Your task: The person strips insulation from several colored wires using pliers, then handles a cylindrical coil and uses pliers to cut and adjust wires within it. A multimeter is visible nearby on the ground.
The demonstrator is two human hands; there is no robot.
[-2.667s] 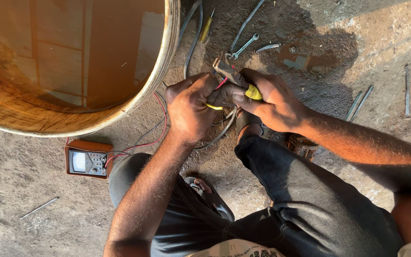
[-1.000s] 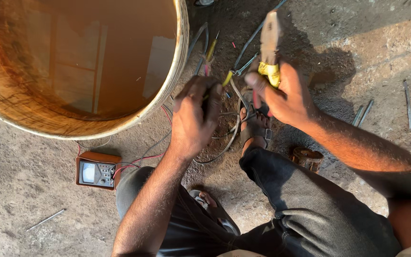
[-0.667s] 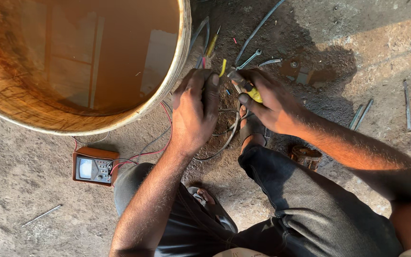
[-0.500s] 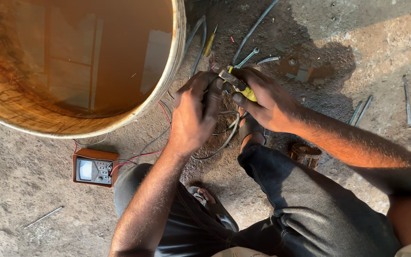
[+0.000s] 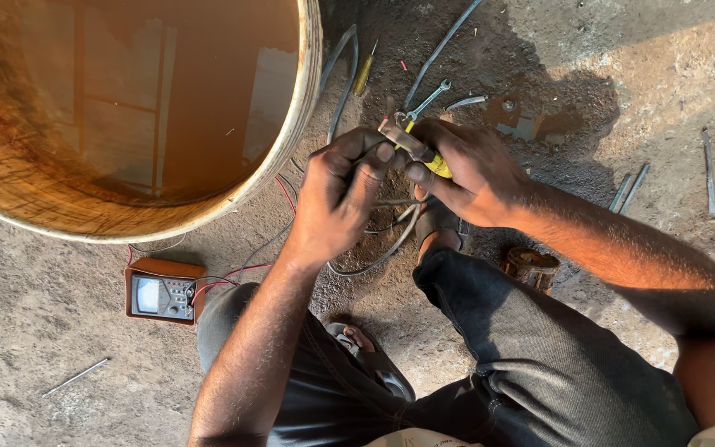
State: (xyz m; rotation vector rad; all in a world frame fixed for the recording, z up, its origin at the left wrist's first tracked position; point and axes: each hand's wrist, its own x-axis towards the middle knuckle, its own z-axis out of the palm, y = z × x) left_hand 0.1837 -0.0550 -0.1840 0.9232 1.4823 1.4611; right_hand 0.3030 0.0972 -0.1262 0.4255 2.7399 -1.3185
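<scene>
My right hand [image 5: 465, 170] grips yellow-handled pliers [image 5: 414, 145], the jaws pointing up-left toward my left fingertips. My left hand [image 5: 341, 194] is closed around a bundle of thin wires [image 5: 374, 248] just left of the pliers' jaws; what sits inside its fingers is hidden. Both hands meet above the dirt floor, right beside the rim of a large round drum [image 5: 304, 108] filled with brown liquid. Red and grey leads [image 5: 242, 271] run from under my left wrist to an orange analog meter [image 5: 163, 291] on the ground.
A spanner [image 5: 428, 101], a yellow-handled screwdriver [image 5: 364, 74] and grey cables [image 5: 440, 50] lie on the floor beyond my hands. Metal rods [image 5: 631, 189] lie at right, a thin rod [image 5: 76, 377] at lower left. A rusty round part [image 5: 530, 266] sits by my knee.
My right hand lowered the pliers from pointing upward and brought the jaws down to my left fingertips. The left hand stayed on the wires.
</scene>
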